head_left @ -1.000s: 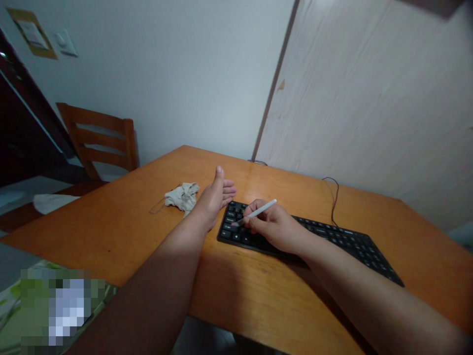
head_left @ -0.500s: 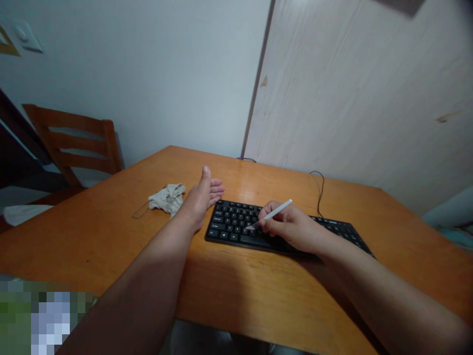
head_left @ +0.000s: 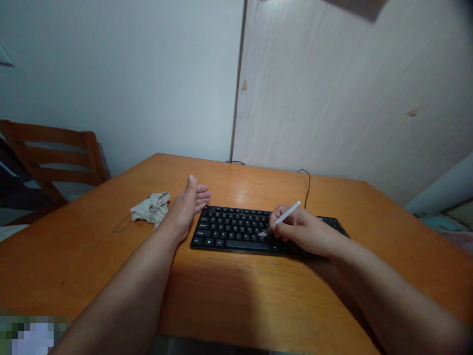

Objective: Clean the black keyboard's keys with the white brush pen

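Note:
A black keyboard point(head_left: 236, 230) lies on the wooden table in front of me, its long side facing me. My right hand point(head_left: 295, 229) is closed around a slim, white-handled brush point(head_left: 288, 213) held like a pen. The pale, flared tip rests on or just over the lower rows of keys, right of the keyboard's middle; contact is hard to tell. Beneath my right hand, part of the keys is hidden. My left hand point(head_left: 186, 207) stands on edge at the keyboard's left end, thumb up and fingers stretched out, holding nothing.
Left of my left hand lies a crumpled pale cloth point(head_left: 151, 208) with a thin loop. A black cable point(head_left: 309, 190) runs from the keyboard's back. A wooden chair point(head_left: 55, 155) stands at the left, and a wall point(head_left: 177, 98) rises behind the table point(head_left: 207, 291).
My right hand has moved the brush rightward along the keys. My left hand stays at the keyboard's left end. The whole view has turned slightly to the right.

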`<state>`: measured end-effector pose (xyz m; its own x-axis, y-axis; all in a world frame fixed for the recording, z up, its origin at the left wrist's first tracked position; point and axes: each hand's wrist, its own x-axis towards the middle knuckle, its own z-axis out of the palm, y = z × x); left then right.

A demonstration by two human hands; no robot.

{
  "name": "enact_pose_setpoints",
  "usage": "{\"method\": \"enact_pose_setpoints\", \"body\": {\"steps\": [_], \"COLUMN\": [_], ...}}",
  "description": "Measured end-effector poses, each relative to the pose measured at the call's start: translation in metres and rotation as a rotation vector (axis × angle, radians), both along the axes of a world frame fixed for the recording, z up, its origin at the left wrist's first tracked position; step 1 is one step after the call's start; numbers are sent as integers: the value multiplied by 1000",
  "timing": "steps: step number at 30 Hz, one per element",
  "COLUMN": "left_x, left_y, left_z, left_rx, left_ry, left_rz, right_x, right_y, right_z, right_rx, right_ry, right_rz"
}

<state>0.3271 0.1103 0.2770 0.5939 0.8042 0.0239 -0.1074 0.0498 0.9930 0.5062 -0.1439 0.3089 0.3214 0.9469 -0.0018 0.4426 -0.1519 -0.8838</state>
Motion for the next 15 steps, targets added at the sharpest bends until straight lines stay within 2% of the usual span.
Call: {"method": "enact_pose_setpoints", "body": {"steps": [6, 11, 15], "left_x": [-1, -3, -3], "left_y": [-5, -21, -44], "left_z": [2, 7, 16], "left_rx": [52, 317, 403], "left_ry": [18, 44, 38], "left_rz": [23, 23, -82], "right_x": [6, 4, -8], "right_y": [-6, -6, -2], "right_z": [7, 17, 19], "right_rx": [8, 105, 178], "right_ry": [-34, 92, 201], "right_rz": [-81, -242, -236]}}
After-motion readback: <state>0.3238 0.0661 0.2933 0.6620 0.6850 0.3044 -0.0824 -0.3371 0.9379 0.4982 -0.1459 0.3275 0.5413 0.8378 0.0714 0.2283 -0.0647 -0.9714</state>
